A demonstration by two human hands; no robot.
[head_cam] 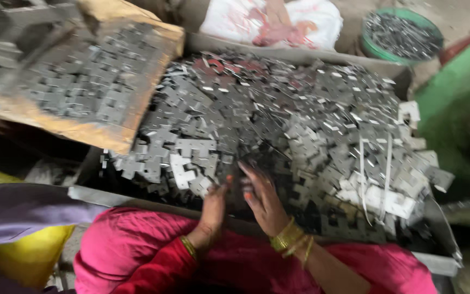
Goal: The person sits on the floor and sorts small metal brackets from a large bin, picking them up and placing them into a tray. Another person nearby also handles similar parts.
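Over the tray point(300, 56) of metal plates point(278, 125), both hands point(243, 198) palm-down, fingers spread.

A: How were the hands posed?
B: The left hand point(214, 202) and right hand point(262, 197) lay close together, fingers extended forward and slightly curled, palms turned inward.
A: And the wrists?
B: Both wore gold bangles; sleeves were pink.

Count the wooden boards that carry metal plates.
1. The wooden board sits at upper left, tilted, its lower corner over the tray heaped with loose metal plates. Others may lie outside the view.
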